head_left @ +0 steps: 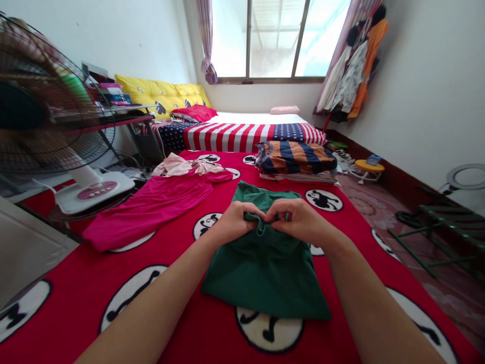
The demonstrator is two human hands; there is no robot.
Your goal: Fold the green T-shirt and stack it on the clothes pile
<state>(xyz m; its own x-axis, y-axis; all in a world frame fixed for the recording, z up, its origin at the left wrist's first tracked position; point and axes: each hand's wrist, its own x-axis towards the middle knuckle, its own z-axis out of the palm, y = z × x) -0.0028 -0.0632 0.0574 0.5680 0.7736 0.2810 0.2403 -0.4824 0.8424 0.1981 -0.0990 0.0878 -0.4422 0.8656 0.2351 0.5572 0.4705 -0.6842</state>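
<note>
A dark green garment [265, 280] lies on the red blanket [182, 298] in front of me; it looks like a shirt, partly folded. My left hand [240, 220] pinches a gathered edge of it near its middle. Close beside it, my right hand [293, 217] pinches the same raised edge, with the fingertips of both hands nearly touching. A small fold of cloth stands up between them. The garment's lower part spreads flat toward me, and its far part lies behind my hands.
Folded clothes [297, 159] are stacked beyond on the right, an orange and navy striped one on top. On the left lie a bright pink garment [159, 207] and a pale pink one [185, 166]. A fan [49, 111] stands at the left edge; a green folding chair [447, 227] is at right.
</note>
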